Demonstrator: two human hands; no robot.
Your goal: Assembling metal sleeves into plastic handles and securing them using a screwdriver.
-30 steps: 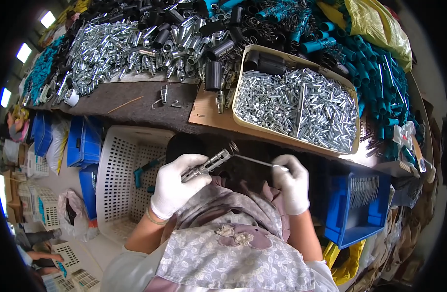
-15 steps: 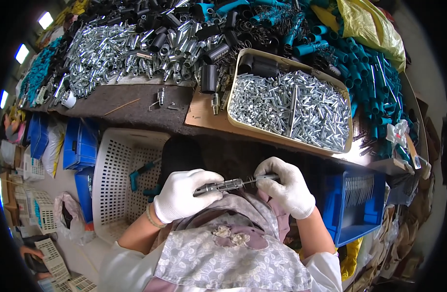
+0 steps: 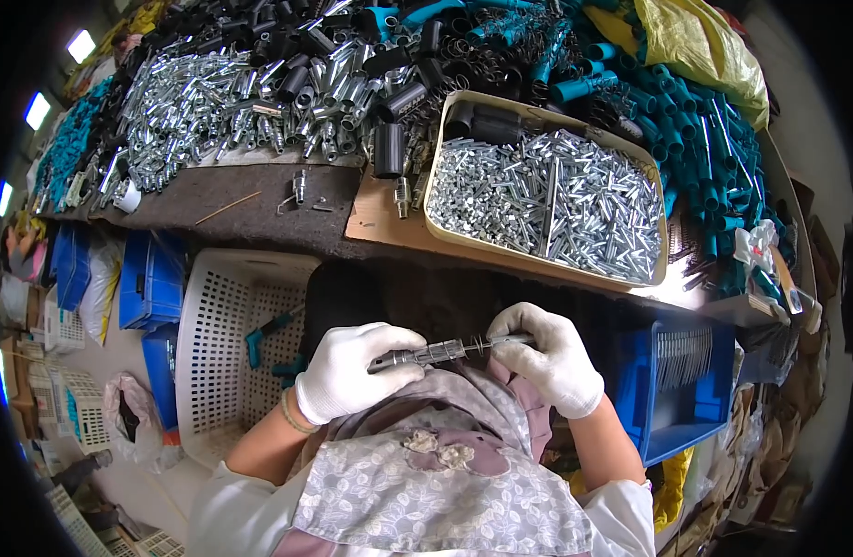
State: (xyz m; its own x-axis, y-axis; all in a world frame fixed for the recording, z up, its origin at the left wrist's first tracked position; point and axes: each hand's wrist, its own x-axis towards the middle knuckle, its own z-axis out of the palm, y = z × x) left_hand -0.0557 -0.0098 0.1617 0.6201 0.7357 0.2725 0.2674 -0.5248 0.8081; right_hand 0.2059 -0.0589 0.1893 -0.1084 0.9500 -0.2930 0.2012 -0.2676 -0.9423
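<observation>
L hand (image 3: 348,373), white glove, fist closed round a grey metal tube (image 3: 425,354), held level over lap. Since 1 s ago the thin rod (image 3: 487,344) has gone most way in; spring coils show at the joint. R hand (image 3: 549,357) pinches rod end, closer to L now. Assy looks near seated. Tray of small metal parts (image 3: 445,209) untouched above.

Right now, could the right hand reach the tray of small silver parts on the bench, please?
Probably yes: the tray lies just ahead of the right hand with nothing between, though that hand grips the metal rod.
</observation>
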